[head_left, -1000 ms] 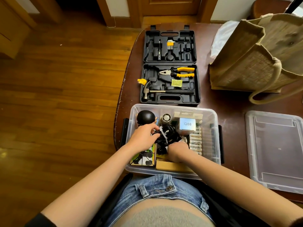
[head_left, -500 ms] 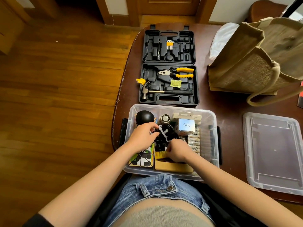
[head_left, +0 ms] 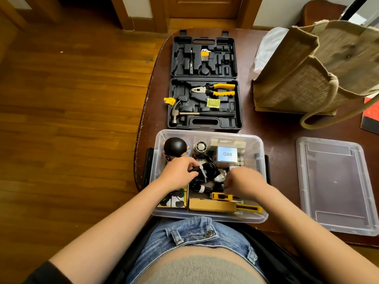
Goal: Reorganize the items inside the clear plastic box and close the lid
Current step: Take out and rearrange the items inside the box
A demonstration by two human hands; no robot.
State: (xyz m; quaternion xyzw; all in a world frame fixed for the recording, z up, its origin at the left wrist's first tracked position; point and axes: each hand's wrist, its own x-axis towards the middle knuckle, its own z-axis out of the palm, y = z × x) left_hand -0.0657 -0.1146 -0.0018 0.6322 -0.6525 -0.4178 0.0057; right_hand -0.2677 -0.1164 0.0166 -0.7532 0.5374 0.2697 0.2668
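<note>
Covering most of the room on the left is a wooden floor (head_left: 67,124), and a door frame stands at the far wall. One dark brown worktop (head_left: 272,128) with a rounded corner carries everything else. One big woven bag (head_left: 303,78) lies at the far right, with something white behind it. One black tool case (head_left: 205,83) is open and flat at the far middle; it holds one hammer (head_left: 196,114), one pair of pliers (head_left: 215,90) with yellow handles, and one set of hex keys (head_left: 204,55). One clear plastic box (head_left: 258,158) sits at the near edge, just before the person, and its one lid (head_left: 336,185) lies apart on the right, so the box is not closed. Inside the box I count one black ball (head_left: 175,146), one small box marked Q88 (head_left: 227,156), one brown carton (head_left: 211,204) and one bundle of black cable (head_left: 207,171). The left hand (head_left: 179,173) pinches this cable with curled fingers. The right hand (head_left: 244,182) is curled above the box's right side; I cannot tell if it holds anything.
</note>
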